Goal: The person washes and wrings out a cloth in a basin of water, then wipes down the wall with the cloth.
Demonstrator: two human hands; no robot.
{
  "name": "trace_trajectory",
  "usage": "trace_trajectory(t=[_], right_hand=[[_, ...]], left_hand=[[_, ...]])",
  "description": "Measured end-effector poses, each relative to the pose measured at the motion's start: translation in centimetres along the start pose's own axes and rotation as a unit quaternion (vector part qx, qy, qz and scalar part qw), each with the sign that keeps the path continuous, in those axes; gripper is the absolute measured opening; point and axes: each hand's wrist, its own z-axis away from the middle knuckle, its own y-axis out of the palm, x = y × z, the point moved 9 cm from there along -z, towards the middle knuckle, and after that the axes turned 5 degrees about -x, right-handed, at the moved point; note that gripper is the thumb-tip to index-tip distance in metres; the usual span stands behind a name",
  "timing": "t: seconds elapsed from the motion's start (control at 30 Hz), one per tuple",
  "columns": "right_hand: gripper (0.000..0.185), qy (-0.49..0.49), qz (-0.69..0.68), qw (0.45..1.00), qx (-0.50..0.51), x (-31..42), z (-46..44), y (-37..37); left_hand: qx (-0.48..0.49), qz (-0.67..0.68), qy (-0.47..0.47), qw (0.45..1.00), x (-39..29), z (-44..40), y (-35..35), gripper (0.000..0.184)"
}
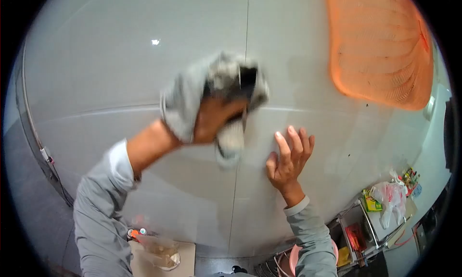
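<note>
My left hand (216, 117) is closed around a crumpled cloth (182, 96), grey with black and pale patches. It is at the tiled wall (144, 84), close to where the seams cross. Motion blurs both the cloth and the fingers. Lower and to the right, my right hand (291, 164) holds nothing; its fingers are spread with the palm side toward the wall. Whether its fingertips touch the tiles, I cannot tell.
An orange plastic mesh piece (380, 51) hangs at the upper right. Below it, a rack (358, 229) holds a plastic bag (391, 200) and packets. A pink basin (294, 258) sits behind my right sleeve. At lower left is a cardboard box (187, 260) with bottles nearby.
</note>
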Motion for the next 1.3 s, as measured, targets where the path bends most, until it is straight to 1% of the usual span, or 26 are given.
trace_trajectory(t=[0.03,0.1,0.17,0.2,0.23,0.3,0.33,0.4,0.43,0.47,0.5,0.53,0.57,0.6,0.63,0.67,0.73,0.77,0.8,0.9,0.97,1.03,1.07,1.17,1.23,1.3], right_hand=[[0.054,0.002,-0.003,1.000,0.005,-0.1,0.1,-0.1],[0.054,-0.001,0.002,1.000,0.005,-0.2,0.0,0.1],[0.052,-0.020,0.005,1.000,0.002,-0.1,-0.1,0.1],[0.051,-0.027,0.002,1.000,0.000,0.2,-0.3,0.0],[0.051,-0.037,-0.001,0.999,-0.001,0.4,-0.5,0.0],[0.052,-0.050,0.006,0.999,0.006,0.2,-0.3,-0.1],[0.051,-0.055,0.014,0.998,0.005,0.5,-0.5,0.0],[0.051,-0.058,0.001,0.998,0.003,0.7,-0.3,0.1],[0.051,-0.053,0.016,0.998,-0.001,0.7,-0.3,0.2],[0.051,-0.052,0.008,0.999,0.004,0.7,-0.3,0.4],[0.051,-0.055,0.012,0.998,0.000,0.7,-0.2,0.4],[0.051,-0.058,0.018,0.998,-0.004,0.6,-0.2,0.2],[0.051,-0.060,0.015,0.998,-0.001,0.9,-0.3,0.3],[0.051,-0.057,0.018,0.998,0.002,1.0,-0.4,0.3],[0.051,-0.055,0.021,0.998,0.002,1.1,-0.5,0.3],[0.051,-0.060,0.020,0.998,0.004,1.2,-0.6,0.3],[0.051,-0.062,0.026,0.998,-0.001,1.2,-0.6,0.2],[0.051,-0.066,0.024,0.998,0.001,1.2,-0.5,0.3],[0.051,-0.065,0.027,0.998,-0.004,1.3,-0.6,0.3],[0.050,-0.061,0.031,0.998,-0.010,1.4,-0.5,0.4],[0.049,-0.057,0.031,0.998,-0.010,1.4,-0.6,0.4],[0.047,-0.073,0.032,0.997,-0.014,1.7,-0.8,0.3],[0.046,-0.078,0.038,0.996,-0.011,1.6,-0.7,0.4],[0.045,-0.087,0.028,0.996,-0.008,1.6,-0.8,0.5],[0.045,-0.095,0.033,0.995,-0.010,1.8,-0.5,0.5],[0.044,-0.093,0.047,0.994,-0.017,1.7,-0.3,0.7]], left_hand=[[0.009,0.099,-0.068,0.993,-0.6,2.0,1.1,0.047],[0.030,0.256,-0.197,0.946,-1.9,6.1,2.9,0.049],[0.057,0.363,-0.323,0.872,-3.6,10.3,4.3,0.050],[0.088,0.439,-0.333,0.830,-4.3,11.0,4.9,0.049],[0.069,0.454,-0.360,0.812,-4.0,11.7,4.3,0.050],[0.056,0.381,-0.384,0.839,-2.3,13.2,2.9,0.054],[0.055,0.363,-0.403,0.838,-0.8,14.2,2.4,0.054],[0.058,0.338,-0.384,0.857,2.1,15.4,1.6,0.059],[0.180,0.084,-0.172,0.965,1.4,16.0,1.0,0.065],[0.116,0.020,-0.175,0.977,3.5,15.4,-2.2,0.065],[0.093,-0.036,-0.177,0.979,5.4,17.1,-2.6,0.069],[0.083,-0.073,-0.216,0.970,7.7,17.3,-3.9,0.071],[0.098,0.034,-0.338,0.935,11.1,18.7,-4.8,0.074],[-0.008,-0.022,-0.339,0.941,13.0,20.0,-7.1,0.077],[-0.034,-0.106,-0.361,0.926,15.0,22.0,-8.4,0.078],[-0.088,-0.144,-0.344,0.924,17.1,23.8,-9.8,0.075],[-0.177,-0.105,-0.373,0.905,20.0,27.3,-12.4,0.066],[-0.203,-0.015,-0.464,0.862,20.6,29.4,-12.7,0.063],[-0.219,-0.066,-0.470,0.852,20.4,30.7,-13.4,0.064],[-0.221,-0.174,-0.488,0.827,17.5,35.3,-10.8,0.067],[-0.191,-0.115,-0.541,0.811,13.0,36.4,-8.0,0.070],[-0.125,-0.033,-0.552,0.824,6.9,36.8,-3.6,0.071],[-0.090,-0.004,-0.548,0.832,3.9,36.7,-1.7,0.073],[-0.002,-0.114,-0.520,0.846,-3.4,33.9,-0.4,0.083],[0.008,-0.062,-0.503,0.862,-7.4,34.1,2.5,0.092],[-0.048,-0.091,-0.434,0.895,-9.8,34.8,3.1,0.089]])
